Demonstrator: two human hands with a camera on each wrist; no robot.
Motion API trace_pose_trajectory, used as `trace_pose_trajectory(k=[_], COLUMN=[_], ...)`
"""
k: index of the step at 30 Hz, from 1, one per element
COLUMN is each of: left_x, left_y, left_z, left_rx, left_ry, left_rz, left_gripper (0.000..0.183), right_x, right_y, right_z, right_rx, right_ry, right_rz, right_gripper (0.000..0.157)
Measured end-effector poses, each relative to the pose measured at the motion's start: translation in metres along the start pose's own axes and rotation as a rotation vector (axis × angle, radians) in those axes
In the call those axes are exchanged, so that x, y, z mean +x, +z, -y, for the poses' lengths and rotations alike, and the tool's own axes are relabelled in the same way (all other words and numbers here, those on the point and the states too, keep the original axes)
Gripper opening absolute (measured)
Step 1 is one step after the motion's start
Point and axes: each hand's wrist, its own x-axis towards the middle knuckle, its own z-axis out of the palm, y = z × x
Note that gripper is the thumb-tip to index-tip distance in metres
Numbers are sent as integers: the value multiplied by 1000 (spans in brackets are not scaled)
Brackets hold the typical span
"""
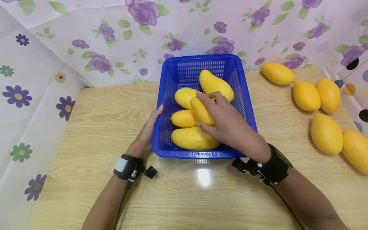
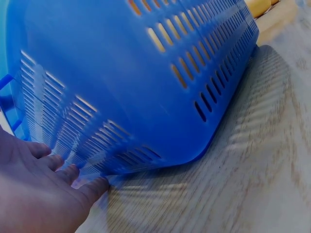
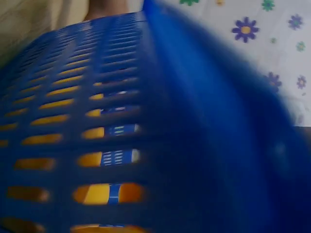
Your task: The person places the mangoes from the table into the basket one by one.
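A blue plastic basket [image 1: 158, 137] with slotted walls stands on the wooden table and holds several yellow mangoes. My right hand [image 1: 227, 118] reaches inside it and grips a mango [image 1: 202, 111] between thumb and fingers, over the others. Beneath and around this one lie a long mango [image 1: 195, 139] at the front, a smaller mango [image 1: 182, 118], another mango [image 1: 184, 96] and a curved mango [image 1: 215, 85] at the back. My left hand [image 1: 146, 131] rests against the basket's left wall, with its extended fingers [image 2: 95, 188] along the slots. In the right wrist view, the basket wall [image 3: 160, 170] hides the right hand.
On the right of the table lie several more mangoes, among them a single mango [image 1: 277, 73] at the back and a mango [image 1: 326, 133] nearer the front. A flowered sheet [image 1: 109, 41] hangs behind the table [image 1: 109, 121] and along its left side.
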Motion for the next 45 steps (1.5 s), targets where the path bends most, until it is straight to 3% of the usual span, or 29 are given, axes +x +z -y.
trace_pose_trajectory(k=[13,22,34,45], left_x=[-1,-1,-1,-1], left_y=[1,2,3,4], left_z=[-3,-1,-2,-2], left_rx=[-34,-34,-24,-3], left_ry=[-7,-14,-29,-25], left_rz=[13,4,-7,-15], left_gripper=[68,68,68,68], right_x=[1,-2,-4,-13], right_y=[15,14,3,-23], right_z=[5,5,0,0], right_rx=[-61,-66,-60,-15], right_ry=[0,10,22,35], right_rz=[42,70,82,88], right_gripper=[71,74,79,82])
